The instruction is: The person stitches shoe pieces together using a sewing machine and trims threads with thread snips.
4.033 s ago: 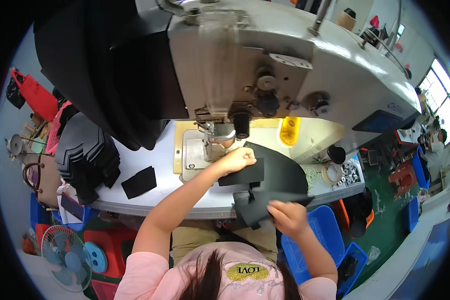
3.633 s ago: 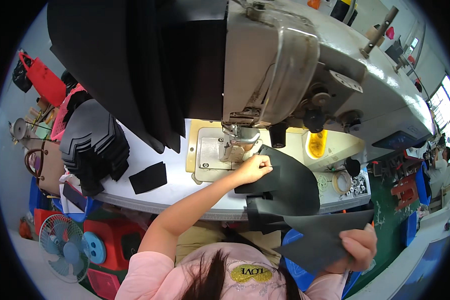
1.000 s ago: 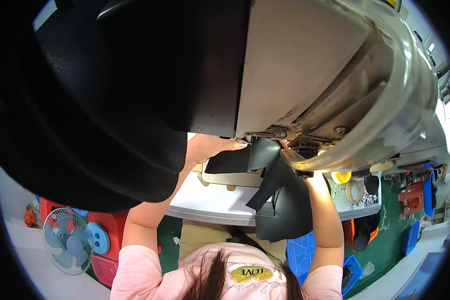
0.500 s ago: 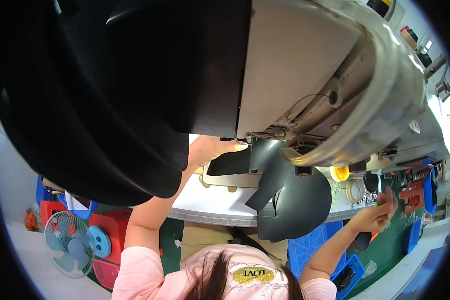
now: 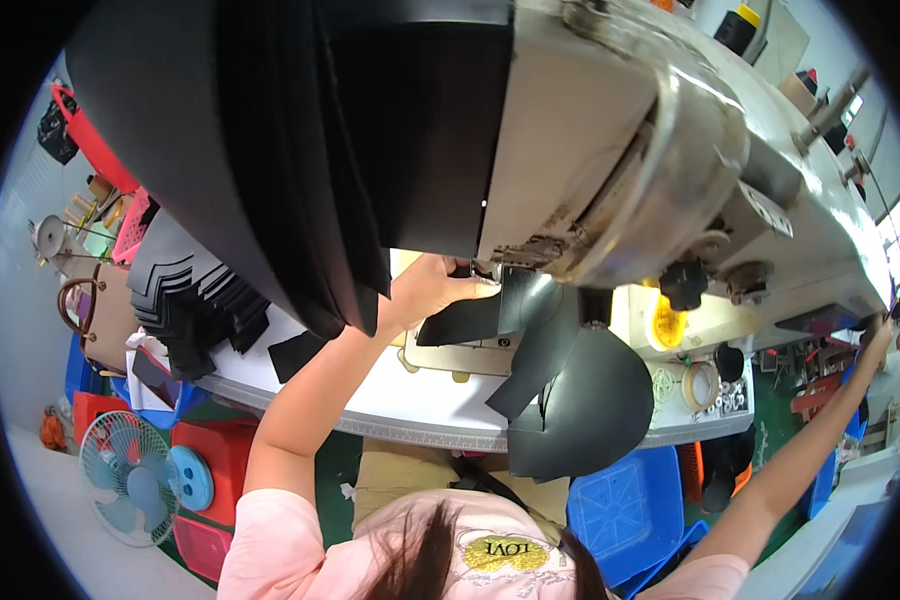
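Note:
A pale sewing machine [image 5: 570,130] with a metal front cover fills the upper middle. Below its head, my left hand [image 5: 432,292] has thumb and finger closed together by a small metal part. Whatever lies between these fingertips is hidden. Beside the thumb, a glossy black leather-like piece [image 5: 590,400] with a rounded end and a narrow strip hangs over the table's near edge. Far to the right, my outstretched right arm ends with my right hand [image 5: 876,342] by the machine's far end. Its fingers are small and unclear there.
Large black curved sheets [image 5: 270,150] hang close at upper left. Fanned black pieces [image 5: 195,300] lie on the white table [image 5: 370,400]. Right of the machine bed are a tape roll [image 5: 700,386] and small metal parts. Below stand a blue crate [image 5: 625,510] and a fan [image 5: 130,480].
My right hand has gone from beside the table outward and up to the far right, arm now stretched. My left hand stays near the needle area. The view has shifted, showing more at left.

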`<state>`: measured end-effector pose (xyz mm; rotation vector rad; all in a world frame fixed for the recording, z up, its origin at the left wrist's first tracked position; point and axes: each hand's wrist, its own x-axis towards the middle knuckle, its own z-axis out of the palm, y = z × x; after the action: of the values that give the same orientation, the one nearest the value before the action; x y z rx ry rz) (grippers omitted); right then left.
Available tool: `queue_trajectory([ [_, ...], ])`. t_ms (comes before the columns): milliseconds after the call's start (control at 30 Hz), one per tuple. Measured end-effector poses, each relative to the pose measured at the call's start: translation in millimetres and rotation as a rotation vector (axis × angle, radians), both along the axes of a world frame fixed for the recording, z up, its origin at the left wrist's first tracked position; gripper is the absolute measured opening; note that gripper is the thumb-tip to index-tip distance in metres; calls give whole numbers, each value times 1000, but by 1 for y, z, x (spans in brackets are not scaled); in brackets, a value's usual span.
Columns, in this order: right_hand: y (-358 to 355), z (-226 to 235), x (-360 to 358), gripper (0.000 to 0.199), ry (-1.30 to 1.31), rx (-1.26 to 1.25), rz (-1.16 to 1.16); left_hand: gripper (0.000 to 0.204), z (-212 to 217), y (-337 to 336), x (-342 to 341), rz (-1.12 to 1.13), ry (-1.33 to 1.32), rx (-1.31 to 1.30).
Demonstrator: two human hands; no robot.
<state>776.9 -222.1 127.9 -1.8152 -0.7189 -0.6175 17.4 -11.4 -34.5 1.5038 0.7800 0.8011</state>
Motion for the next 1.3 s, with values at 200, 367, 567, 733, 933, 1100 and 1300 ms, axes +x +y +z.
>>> queue_trajectory([
  [200,33,-56,-289,20,-585,503,-285,13,-6,-2,-15,38,43,-159],
  [367,92,-186,-503,30,-188,-131,1105,11,-25,1,-35,28,-11,-112],
  [567,174,-133,-524,36,86,-1159,944,12,0,-19,-45,144,247,103],
  [733,163,-164,-465,44,67,-845,1313,15,20,-28,-100,290,386,82],
  [933,114,-132,-478,24,497,-959,1337,26,-65,-20,-150,520,872,771],
  [1100,104,-214,-457,18,-103,-937,896,35,-45,-30,-44,327,102,441],
  [1300,65,-138,-549,22,-364,-120,1053,32,-24,-28,26,366,-256,267],
])
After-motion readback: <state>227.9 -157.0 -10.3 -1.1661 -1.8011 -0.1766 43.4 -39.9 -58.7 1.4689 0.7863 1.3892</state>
